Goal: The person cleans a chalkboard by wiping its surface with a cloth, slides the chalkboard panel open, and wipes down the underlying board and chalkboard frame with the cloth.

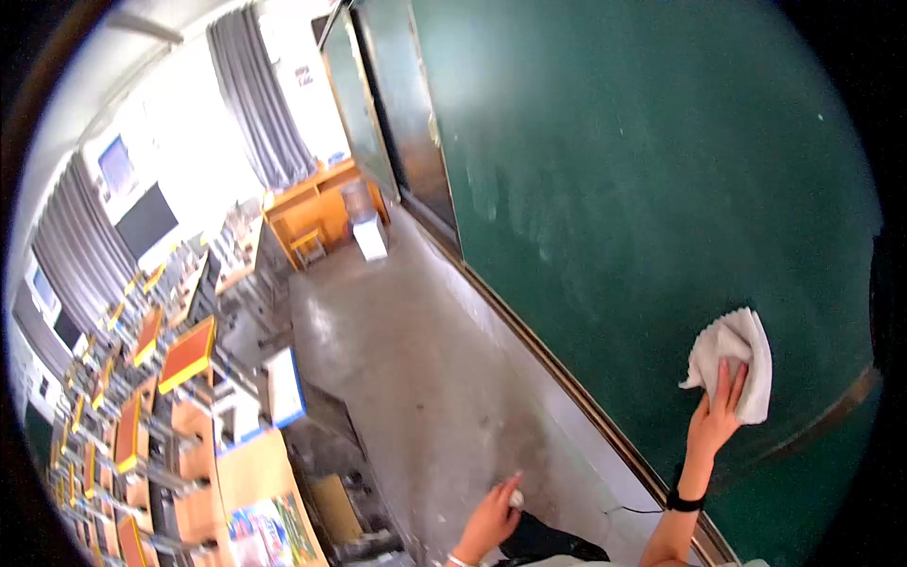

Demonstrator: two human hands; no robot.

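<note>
Left hand (487, 520) hung low, curled around a small pale object (516, 498), identity unclear; right hand (715, 419), the nearer, held a bunched white cloth (729, 342) against the green chalkboard (614, 208); cloth lay under and above its fingers, long axis roughly upright.

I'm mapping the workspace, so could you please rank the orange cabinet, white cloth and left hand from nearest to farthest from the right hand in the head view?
1. White cloth: under the right hand, against the chalkboard.
2. Left hand: lower middle of the view.
3. Orange cabinet: far end of the room, upper left.
</note>
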